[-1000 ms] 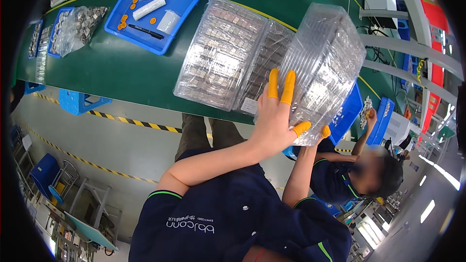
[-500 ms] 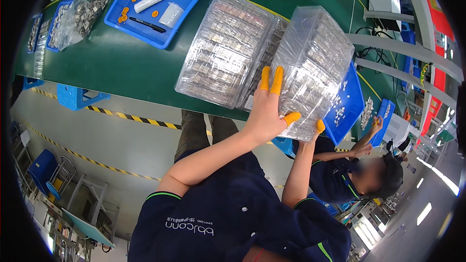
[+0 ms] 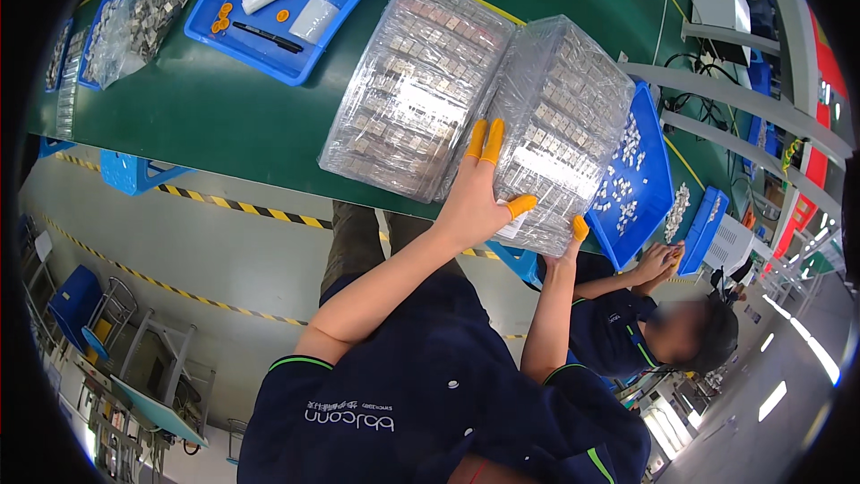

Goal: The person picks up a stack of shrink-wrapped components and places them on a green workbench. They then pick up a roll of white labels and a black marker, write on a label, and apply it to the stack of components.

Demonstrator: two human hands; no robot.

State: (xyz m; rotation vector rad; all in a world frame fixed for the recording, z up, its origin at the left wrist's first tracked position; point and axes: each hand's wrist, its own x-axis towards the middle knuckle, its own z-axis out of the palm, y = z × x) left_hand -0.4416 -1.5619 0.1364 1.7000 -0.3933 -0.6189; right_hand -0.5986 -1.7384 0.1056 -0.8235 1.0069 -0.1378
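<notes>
Two clear-film-wrapped stacks of trays, filled with rows of small metallic parts, sit side by side at the table's front edge. The left stack (image 3: pixel 408 94) lies flat. Both my hands are on the right stack (image 3: pixel 569 116), whose near end sticks out past the edge. My left hand (image 3: pixel 479 193), in yellow finger cots, grips its near-left side with two fingers stretched along the film and the thumb on the near end. My right hand (image 3: pixel 570 249) holds the near-right corner from below; most of its fingers are hidden under the stack.
A blue tray (image 3: pixel 305 67) at the back left holds a white roll, a black marker and orange finger cots. Small white parts lie in another blue tray (image 3: pixel 654 206) right of the stacks. A co-worker (image 3: pixel 645 323) sits at right; grey metal bars (image 3: pixel 743 81) rise beyond.
The right stack has shifted left and down against the left stack, covering the gap between them. My hands moved with it. The co-worker's hands have come together.
</notes>
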